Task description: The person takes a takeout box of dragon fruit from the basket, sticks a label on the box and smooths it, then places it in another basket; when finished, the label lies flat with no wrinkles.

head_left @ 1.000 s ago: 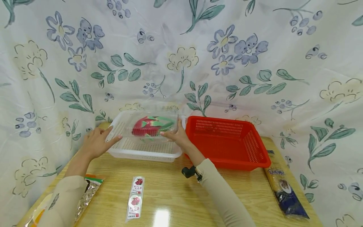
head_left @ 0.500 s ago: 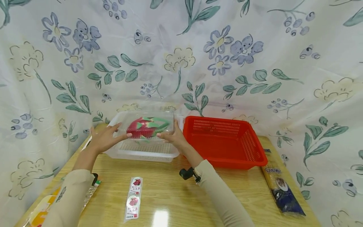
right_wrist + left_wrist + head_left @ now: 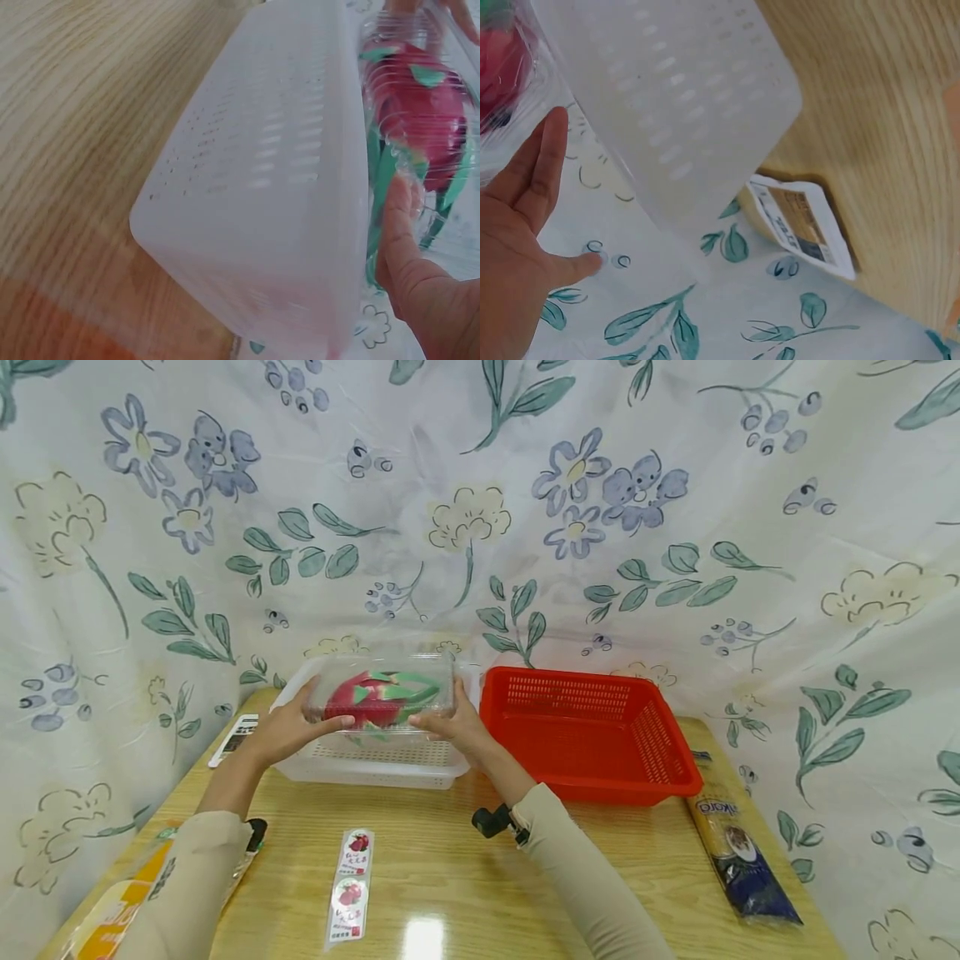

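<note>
Over the white perforated basket [image 3: 367, 772], both hands hold a clear plastic box [image 3: 330, 693]. Inside it lies a pink dragon fruit [image 3: 348, 697] with green scales, seen through the plastic. My left hand [image 3: 288, 727] grips the box's left end, thumb along its front edge. The right hand [image 3: 461, 727] grips the right end, its thumb also in front. Fingers behind the box are partly hidden in the head view. In the right wrist view, the right hand [image 3: 420, 277] presses against the box wall. The left wrist view shows the left hand [image 3: 517, 225] beside the box's edge.
Right of the white basket stands a red basket [image 3: 577, 793]. A strip of dragon fruit stickers [image 3: 348, 885] lies in front. A blue-and-gold packet [image 3: 742, 860] lies at right, an orange packet [image 3: 112, 918] at left, and a small white pouch [image 3: 234, 739] behind the left arm.
My left hand has moved right from beside the white basket onto the box's left end. The right hand keeps its grip, and the box has shifted slightly left in view.
</note>
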The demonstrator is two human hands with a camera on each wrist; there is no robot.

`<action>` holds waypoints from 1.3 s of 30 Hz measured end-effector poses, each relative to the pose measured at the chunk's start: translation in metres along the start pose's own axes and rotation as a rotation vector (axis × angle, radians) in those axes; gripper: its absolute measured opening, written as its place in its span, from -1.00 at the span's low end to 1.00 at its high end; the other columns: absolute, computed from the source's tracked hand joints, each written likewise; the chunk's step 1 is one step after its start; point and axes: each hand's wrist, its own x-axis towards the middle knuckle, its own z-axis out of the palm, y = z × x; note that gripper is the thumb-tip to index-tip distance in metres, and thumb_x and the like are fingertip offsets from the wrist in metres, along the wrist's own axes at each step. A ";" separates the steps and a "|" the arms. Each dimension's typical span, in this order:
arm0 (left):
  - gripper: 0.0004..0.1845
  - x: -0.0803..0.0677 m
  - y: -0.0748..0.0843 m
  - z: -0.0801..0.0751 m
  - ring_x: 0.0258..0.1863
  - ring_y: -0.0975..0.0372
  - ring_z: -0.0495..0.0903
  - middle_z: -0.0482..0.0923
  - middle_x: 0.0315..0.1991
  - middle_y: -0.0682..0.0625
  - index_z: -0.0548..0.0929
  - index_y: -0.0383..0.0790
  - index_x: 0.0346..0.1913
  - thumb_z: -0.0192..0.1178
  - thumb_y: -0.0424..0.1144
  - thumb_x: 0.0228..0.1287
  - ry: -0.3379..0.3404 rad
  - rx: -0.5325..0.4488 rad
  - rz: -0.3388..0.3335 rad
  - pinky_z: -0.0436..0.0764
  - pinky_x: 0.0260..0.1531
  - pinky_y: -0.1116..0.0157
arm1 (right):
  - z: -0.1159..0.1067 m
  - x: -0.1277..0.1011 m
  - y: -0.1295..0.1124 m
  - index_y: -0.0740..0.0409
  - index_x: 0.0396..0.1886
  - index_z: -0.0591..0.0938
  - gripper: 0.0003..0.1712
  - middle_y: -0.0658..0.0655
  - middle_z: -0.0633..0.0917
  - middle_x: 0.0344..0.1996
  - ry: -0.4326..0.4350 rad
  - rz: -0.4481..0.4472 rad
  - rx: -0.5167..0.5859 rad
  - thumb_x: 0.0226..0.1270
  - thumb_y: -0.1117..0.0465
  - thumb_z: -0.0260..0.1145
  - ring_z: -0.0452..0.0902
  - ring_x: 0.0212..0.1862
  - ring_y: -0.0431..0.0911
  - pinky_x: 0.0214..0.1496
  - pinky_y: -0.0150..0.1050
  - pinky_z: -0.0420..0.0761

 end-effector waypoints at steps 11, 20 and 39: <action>0.20 -0.003 0.000 -0.001 0.20 -0.34 0.46 0.38 0.29 -0.50 -0.35 -0.15 0.60 0.12 0.40 0.24 0.043 -0.073 0.011 0.49 0.02 -0.28 | 0.000 -0.002 -0.002 -0.22 0.61 -0.21 0.21 0.18 0.01 0.56 -0.060 -0.025 -0.020 0.23 0.12 0.44 0.59 0.15 0.10 0.03 0.06 0.67; 0.22 -0.008 0.000 0.001 0.16 -0.32 0.50 0.41 0.25 -0.52 -0.35 -0.20 0.59 0.12 0.41 0.23 0.024 -0.060 0.001 0.56 -0.07 -0.18 | -0.002 -0.006 -0.001 -0.23 0.60 -0.35 0.27 0.20 -0.11 0.58 -0.081 0.038 -0.129 0.26 0.01 0.41 0.67 0.03 0.10 0.09 0.01 0.65; 0.24 -0.012 0.006 0.006 0.13 -0.30 0.52 0.41 0.25 -0.53 -0.35 -0.21 0.59 0.12 0.42 0.22 0.034 -0.019 0.012 0.56 -0.11 -0.16 | -0.013 -0.016 -0.006 -0.27 0.58 -0.45 0.31 0.26 -0.01 0.57 -0.114 0.082 -0.244 0.26 -0.14 0.38 0.72 -0.11 0.15 0.12 0.00 0.63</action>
